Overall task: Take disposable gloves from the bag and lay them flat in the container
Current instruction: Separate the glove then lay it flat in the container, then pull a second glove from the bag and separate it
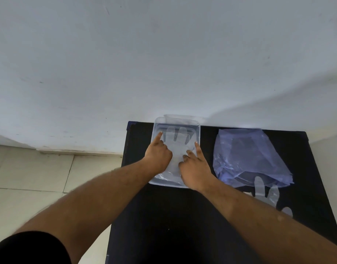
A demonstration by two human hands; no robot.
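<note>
A clear plastic container stands at the far edge of the black table. Inside it lies a thin see-through glove, spread flat with its fingers pointing away from me. My left hand rests on the glove's left side, index finger stretched to a glove fingertip. My right hand presses on the glove's right side, index finger extended along the container's right wall. Right of the container sits a bluish plastic bag. Another clear glove sticks out from the bag's near end onto the table.
The black table stands against a pale wall. A second clear lid or tray peeks out behind the container. Tiled floor lies to the left of the table.
</note>
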